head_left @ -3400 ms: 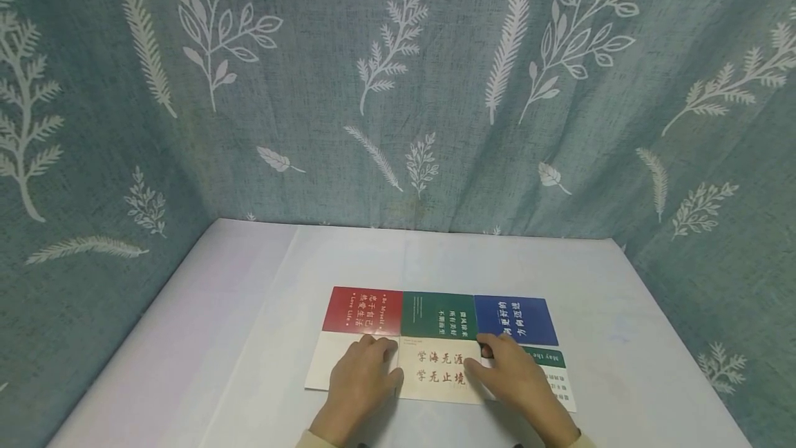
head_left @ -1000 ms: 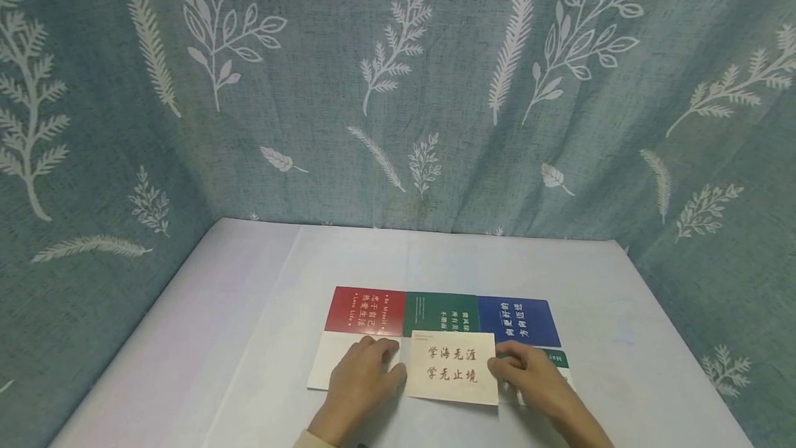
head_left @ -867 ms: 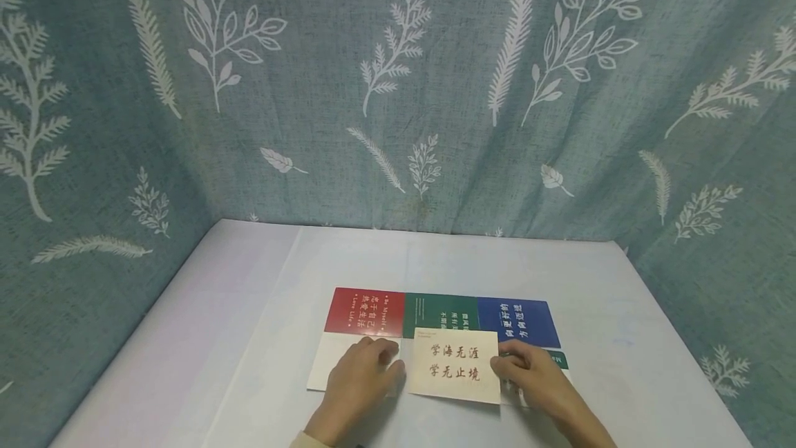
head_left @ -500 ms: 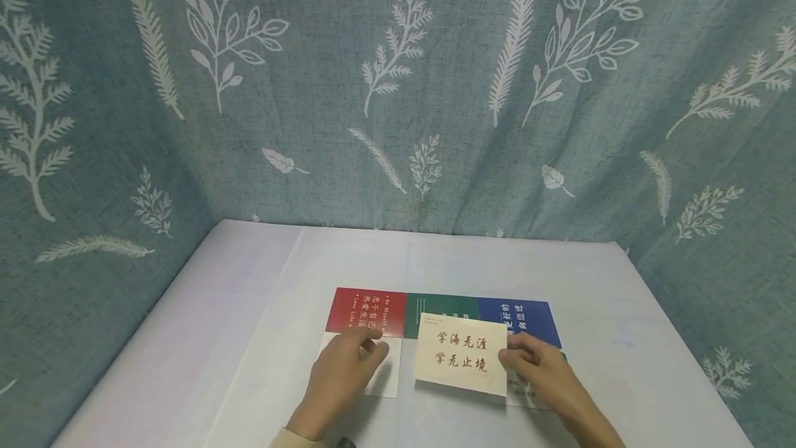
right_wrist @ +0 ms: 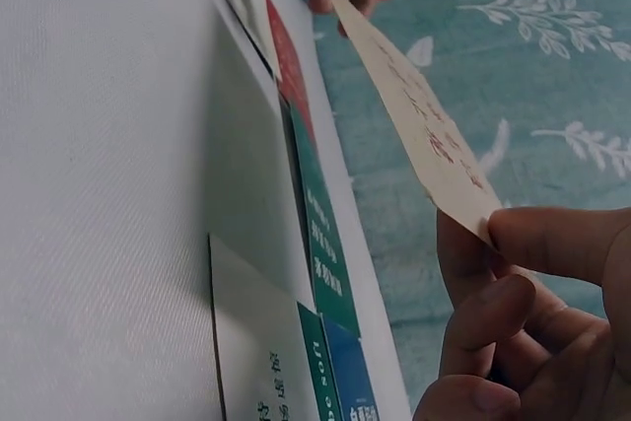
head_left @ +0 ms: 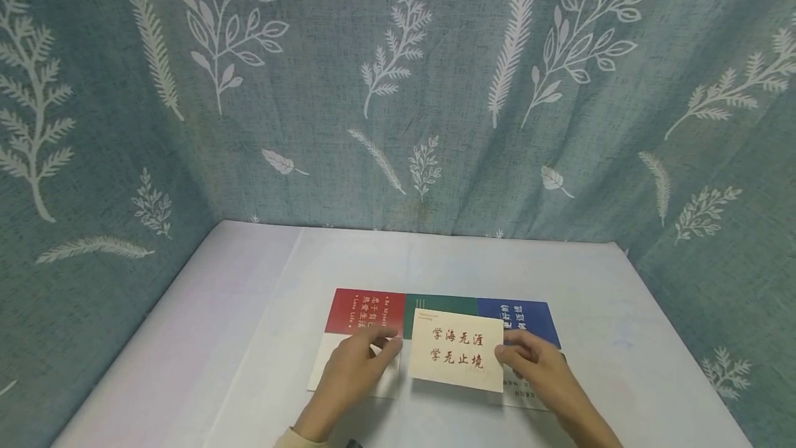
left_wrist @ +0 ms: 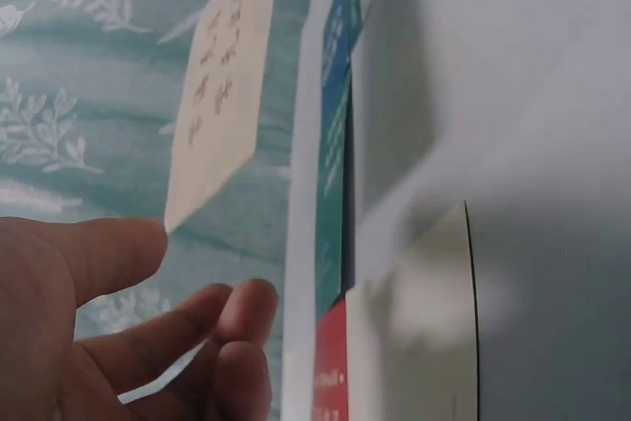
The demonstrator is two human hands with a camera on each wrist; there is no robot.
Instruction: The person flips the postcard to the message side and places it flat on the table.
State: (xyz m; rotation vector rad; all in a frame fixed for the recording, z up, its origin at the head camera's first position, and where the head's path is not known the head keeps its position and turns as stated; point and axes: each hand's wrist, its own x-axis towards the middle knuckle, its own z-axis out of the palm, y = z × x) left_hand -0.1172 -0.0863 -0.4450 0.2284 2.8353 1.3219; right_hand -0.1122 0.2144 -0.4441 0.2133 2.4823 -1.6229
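Note:
A cream card [head_left: 457, 350] with red characters is raised off the table. My right hand [head_left: 536, 364] pinches its right edge between thumb and fingers, as the right wrist view also shows at the card [right_wrist: 424, 125]. My left hand [head_left: 361, 366] hovers by the card's left side, over a plain cream card [head_left: 323, 358]. In the left wrist view its thumb [left_wrist: 123, 251] and fingers are apart, with nothing between them. Whether the thumb tip touches the raised card's corner, I cannot tell.
Behind lie a red card [head_left: 354, 310], a green card [head_left: 454, 303] and a blue card [head_left: 541, 320] in a row. A white card with a green band [right_wrist: 258, 342] lies under my right hand. The white table [head_left: 249, 337] meets a leaf-patterned curtain [head_left: 323, 88].
The cream card with red characters lay flat between the hands; my right hand has lifted it and its left end slants over the green card. My left hand has risen off the plain card.

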